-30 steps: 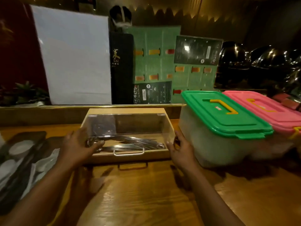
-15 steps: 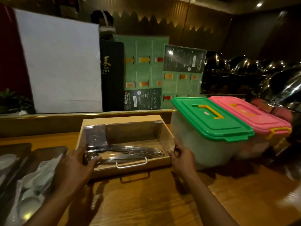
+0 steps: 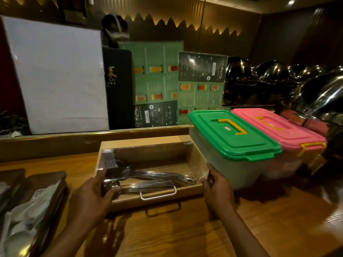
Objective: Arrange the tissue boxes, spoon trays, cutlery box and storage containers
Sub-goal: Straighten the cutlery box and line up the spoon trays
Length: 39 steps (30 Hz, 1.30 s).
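Two hands on the wooden cutlery box with clear lid [image 3: 148,173], centre of frame, sitting on the glossy wooden counter [image 3: 185,234]. Left hand [image 3: 92,195] wraps the box's lower-left corner, fingers curled over the front edge and touching the clear lid. Right hand [image 3: 216,186] presses the box's right end wall, fingers closed around that corner. Box sits between the two hands, gripped from both sides.

Inside the box: steel spoons and ladles [image 3: 148,179] lying lengthwise, handles pointing to frame right. Metal pull handle [image 3: 158,194] on the front face, between the hands.

Translucent storage container with green lid and yellow handle [image 3: 232,138] is right of centre, just beside the box's right end; cannot tell if they touch. Matching container with pink lid [image 3: 282,128] sits directly right of the green one, sides together.

Dark tray of white ceramic spoons [image 3: 31,210] is at lower left of frame, near the left forearm, apart from the box.

Background: white board [image 3: 55,75] upper left, green drinks menus [image 3: 157,80] centre, shiny chafing-dish domes [image 3: 278,75] upper right.
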Available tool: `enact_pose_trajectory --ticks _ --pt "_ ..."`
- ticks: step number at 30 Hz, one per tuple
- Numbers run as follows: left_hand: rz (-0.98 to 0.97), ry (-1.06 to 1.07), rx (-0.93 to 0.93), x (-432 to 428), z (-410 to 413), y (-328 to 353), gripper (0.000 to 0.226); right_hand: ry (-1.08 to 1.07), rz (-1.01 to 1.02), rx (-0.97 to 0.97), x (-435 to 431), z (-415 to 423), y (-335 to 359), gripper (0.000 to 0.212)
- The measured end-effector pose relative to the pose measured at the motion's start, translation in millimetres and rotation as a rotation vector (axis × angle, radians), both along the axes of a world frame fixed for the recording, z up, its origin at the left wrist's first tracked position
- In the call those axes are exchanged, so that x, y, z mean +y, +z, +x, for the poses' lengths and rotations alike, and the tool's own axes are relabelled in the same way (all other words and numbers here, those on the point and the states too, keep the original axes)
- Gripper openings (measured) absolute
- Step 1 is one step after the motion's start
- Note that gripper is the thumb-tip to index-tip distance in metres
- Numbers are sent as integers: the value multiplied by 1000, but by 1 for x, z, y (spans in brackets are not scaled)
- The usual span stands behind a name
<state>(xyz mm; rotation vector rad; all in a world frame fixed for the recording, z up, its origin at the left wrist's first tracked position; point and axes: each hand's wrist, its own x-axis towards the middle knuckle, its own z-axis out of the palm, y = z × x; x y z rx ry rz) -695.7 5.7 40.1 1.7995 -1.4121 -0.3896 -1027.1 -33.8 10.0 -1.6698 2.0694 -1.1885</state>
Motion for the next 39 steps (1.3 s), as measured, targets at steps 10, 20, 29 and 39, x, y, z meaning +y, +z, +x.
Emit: enact_pose_trajectory --ticks 10,20,29,39 --pt "-15 12 3 1 -9 -3 70 -8 40 301 -1 -4 11 60" --pt "-15 9 55 -8 -8 -15 70 -52 101 529 4 -11 23 54" --pt "-46 5 91 -11 -11 -25 70 -19 56 519 6 -24 20 54" --pt "-68 -14 70 -6 -21 -23 67 26 65 547 9 -40 18 55"
